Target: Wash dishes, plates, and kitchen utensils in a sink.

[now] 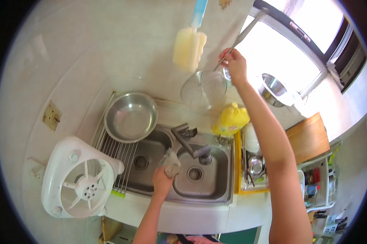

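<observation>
My right hand is raised near the tiled wall, its fingers closed around the long metal handle of a wire-mesh strainer. The strainer's round head points down and left, in front of the wall. Lower down, my left hand grips a crumpled greyish cloth over the divider of a double-bowl steel sink. Just beyond the cloth stands the grey faucet, its spout over the right bowl. A yellow jug-shaped bottle stands behind the sink, below the strainer.
A wide metal basin rests partly on a wire rack across the left bowl. A white fan stands at left. A sponge brush hangs above. Right are a yellow-edged tray, a wooden board and a steel bowl.
</observation>
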Tool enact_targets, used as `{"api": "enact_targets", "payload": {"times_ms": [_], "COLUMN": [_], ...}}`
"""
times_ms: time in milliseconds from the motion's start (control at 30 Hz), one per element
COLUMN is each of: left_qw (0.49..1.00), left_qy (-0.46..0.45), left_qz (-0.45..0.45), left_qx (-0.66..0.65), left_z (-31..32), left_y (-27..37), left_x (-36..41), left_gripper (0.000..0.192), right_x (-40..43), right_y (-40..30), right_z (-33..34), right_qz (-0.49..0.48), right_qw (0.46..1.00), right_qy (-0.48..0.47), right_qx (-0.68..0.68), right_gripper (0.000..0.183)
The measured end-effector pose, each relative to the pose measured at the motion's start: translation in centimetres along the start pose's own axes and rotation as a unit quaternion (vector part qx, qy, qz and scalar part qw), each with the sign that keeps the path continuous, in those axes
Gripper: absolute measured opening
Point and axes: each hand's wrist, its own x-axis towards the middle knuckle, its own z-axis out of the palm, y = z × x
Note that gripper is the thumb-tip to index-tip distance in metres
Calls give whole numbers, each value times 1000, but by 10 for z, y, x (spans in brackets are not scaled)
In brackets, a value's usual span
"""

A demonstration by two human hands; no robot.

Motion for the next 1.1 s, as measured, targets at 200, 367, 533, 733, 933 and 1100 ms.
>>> {"api": "enact_targets", "payload": {"times_ms": [200,367,533,733,933,1100], "left_qw": [993,966,912,824,592,615], "left_qy": [-95,-215,-354,-450,-434,-317], "left_qz": [-9,-11,21,4,-223,-352], "left_qx": [-69,-144,-206,-344,-642,-631], "left_z": [7,34,57,69,67,110], "left_y": [1,12,63,78,105,69], "left_x": [-17,-47,-71,-92,-100,-135], "left_gripper": [33,31,26,25,25,13], "right_x": [-82,-166,-253,-327,-411,-465], "right_y": [-33,-40,-24,-3,35,38], "right_z": [-76,-146,-181,-168,-127,-119], "right_qz": [-91,-36,-8,-8,26,64], "right_qw": [990,978,960,941,990,964], "right_qy": [108,207,279,330,124,-48], "right_qx": [1,-10,12,70,-58,-255], "right_gripper": [10,9,6,9,7,21]}}
